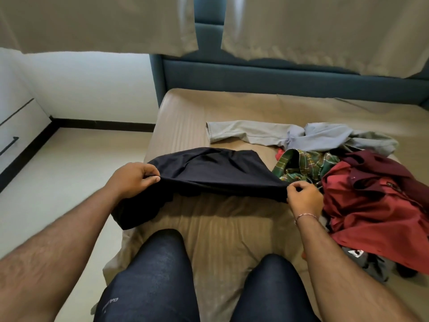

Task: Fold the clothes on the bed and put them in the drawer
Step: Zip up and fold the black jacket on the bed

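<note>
A dark navy garment is stretched just above the tan bed sheet. My left hand pinches its left edge and my right hand pinches its right edge. Part of the cloth hangs down below my left hand onto the bed. To the right lies a heap of clothes: a red shirt, a maroon garment, a green plaid shirt and a grey long-sleeved top. A white drawer front with a black handle shows at the far left.
My knees in dark trousers rest on the near part of the bed. A teal headboard stands behind. Two pale cloths hang across the top of the view. Light floor runs left of the bed.
</note>
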Available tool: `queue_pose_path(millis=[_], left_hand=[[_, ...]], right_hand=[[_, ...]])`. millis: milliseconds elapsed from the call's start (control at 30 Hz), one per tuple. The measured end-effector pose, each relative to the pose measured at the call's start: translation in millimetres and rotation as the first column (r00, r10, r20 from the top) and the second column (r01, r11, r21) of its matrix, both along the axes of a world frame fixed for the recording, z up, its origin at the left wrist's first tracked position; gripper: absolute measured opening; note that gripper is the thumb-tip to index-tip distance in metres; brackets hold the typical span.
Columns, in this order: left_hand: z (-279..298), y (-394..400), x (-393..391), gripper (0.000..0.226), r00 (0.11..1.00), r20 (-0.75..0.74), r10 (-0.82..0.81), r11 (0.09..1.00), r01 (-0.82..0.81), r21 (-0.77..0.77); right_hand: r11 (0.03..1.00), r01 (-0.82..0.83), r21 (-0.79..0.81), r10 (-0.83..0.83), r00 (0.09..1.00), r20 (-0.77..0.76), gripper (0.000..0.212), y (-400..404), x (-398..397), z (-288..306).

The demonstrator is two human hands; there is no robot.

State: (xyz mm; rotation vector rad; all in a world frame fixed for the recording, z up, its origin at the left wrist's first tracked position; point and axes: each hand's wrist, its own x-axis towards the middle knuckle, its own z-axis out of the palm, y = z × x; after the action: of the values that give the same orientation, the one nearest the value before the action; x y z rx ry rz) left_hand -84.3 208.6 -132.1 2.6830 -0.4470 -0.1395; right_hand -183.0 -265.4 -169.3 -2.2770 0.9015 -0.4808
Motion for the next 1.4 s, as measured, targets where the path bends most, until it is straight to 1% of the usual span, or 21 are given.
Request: queue_pose_path(millis=[100, 200, 267, 333, 400, 500, 567, 667, 733, 767, 833, 933, 1000, 1033, 1067, 1100, 1133, 1167, 1233, 1300, 1400], left_hand=[[20, 0, 1, 0.006, 0.995, 0.084, -0.05, 0.994, 0.041, 0.099], [41, 0, 8, 0.004, 0.995, 0.076, -0.069, 0.986, 0.056, 0.156], [53, 1, 12, 0.006, 0.997, 0.046, -0.054, 0.982, 0.045, 0.181], [65, 4, 16, 0.012, 0.999, 0.04, -0.034, 0.982, 0.026, 0.189], [75, 7, 20, 0.022, 1.0, 0.006, -0.016, 0.987, 0.015, 0.162], [90, 6, 25, 0.032, 0.999, 0.042, 0.003, 0.997, -0.006, 0.077], [104, 1, 31, 0.032, 0.993, 0.104, 0.054, 0.998, -0.052, -0.024], [140, -11, 42, 0.031, 0.985, 0.129, 0.111, 0.973, -0.082, -0.213], [170, -23, 51, 0.032, 0.984, 0.106, 0.143, 0.925, -0.095, -0.368], [187, -30, 55, 0.033, 0.986, 0.073, 0.15, 0.879, -0.099, -0.467], [224, -41, 63, 0.035, 0.99, 0.034, 0.136, 0.785, -0.087, -0.614], [271, -49, 73, 0.032, 0.994, 0.044, 0.096, 0.735, -0.041, -0.677], [298, -44, 82, 0.018, 0.995, 0.099, 0.02, 0.798, 0.044, -0.601], [307, -38, 87, 0.008, 0.99, 0.139, -0.034, 0.871, 0.097, -0.482], [315, -32, 96, 0.005, 0.977, 0.2, -0.069, 0.949, 0.126, -0.289], [321, -27, 104, 0.009, 0.96, 0.27, -0.072, 0.995, 0.088, -0.049], [323, -23, 111, 0.009, 0.938, 0.346, -0.031, 0.988, -0.024, 0.153], [326, -21, 116, 0.008, 0.901, 0.434, 0.026, 0.953, -0.153, 0.261], [325, -21, 121, 0.012, 0.818, 0.563, 0.121, 0.899, -0.33, 0.287], [321, -23, 130, 0.02, 0.767, 0.617, 0.178, 0.871, -0.415, 0.264], [313, -28, 147, 0.024, 0.747, 0.582, 0.322, 0.839, -0.51, 0.191]], right_hand=[[1.0, 0.013, -0.016, -0.013, 0.999, 0.044, 0.016, 0, 4, 25], [0.991, -0.048, 0.123, 0.049, 0.999, -0.003, 0.015, -4, 13, 45], [0.977, -0.122, 0.173, 0.121, 0.993, 0.015, 0.015, -6, 16, 58], [0.972, -0.199, 0.127, 0.193, 0.979, 0.058, 0.012, -12, 16, 69], [0.947, -0.31, 0.083, 0.308, 0.951, 0.042, 0.01, -19, 17, 80], [0.858, -0.514, 0.003, 0.514, 0.857, -0.025, 0.018, -25, 14, 102], [0.835, -0.55, -0.038, 0.549, 0.835, -0.03, 0.024, -28, 16, 114], [0.876, -0.482, -0.028, 0.483, 0.873, 0.068, 0.025, -39, 26, 133], [0.917, -0.399, -0.012, 0.398, 0.911, 0.106, 0.023, -45, 35, 154], [0.936, -0.348, -0.058, 0.353, 0.927, 0.123, 0.022, -47, 40, 168], [0.94, -0.237, -0.245, 0.283, 0.943, 0.176, 0.017, -47, 50, 203], [0.858, -0.213, -0.468, 0.323, 0.931, 0.168, 0.019, -43, 66, 248], [0.861, -0.222, -0.458, 0.33, 0.928, 0.171, 0.031, -42, 79, 278], [0.882, -0.226, -0.412, 0.323, 0.929, 0.182, 0.035, -43, 83, 288], [0.908, -0.228, -0.352, 0.313, 0.928, 0.204, 0.036, -43, 88, 300], [0.929, -0.232, -0.287, 0.304, 0.922, 0.24, 0.034, -45, 91, 309], [0.943, -0.236, -0.234, 0.296, 0.916, 0.271, 0.033, -46, 94, 316], [0.946, -0.239, -0.22, 0.297, 0.912, 0.283, 0.031, -46, 101, 320], [0.92, -0.227, -0.32, 0.299, 0.933, 0.2, 0.029, -45, 111, 326], [0.853, -0.181, -0.49, 0.236, 0.97, 0.053, 0.024, -41, 123, 330], [0.775, -0.1, -0.625, 0.121, 0.993, -0.008, 0.027, -39, 141, 329]])
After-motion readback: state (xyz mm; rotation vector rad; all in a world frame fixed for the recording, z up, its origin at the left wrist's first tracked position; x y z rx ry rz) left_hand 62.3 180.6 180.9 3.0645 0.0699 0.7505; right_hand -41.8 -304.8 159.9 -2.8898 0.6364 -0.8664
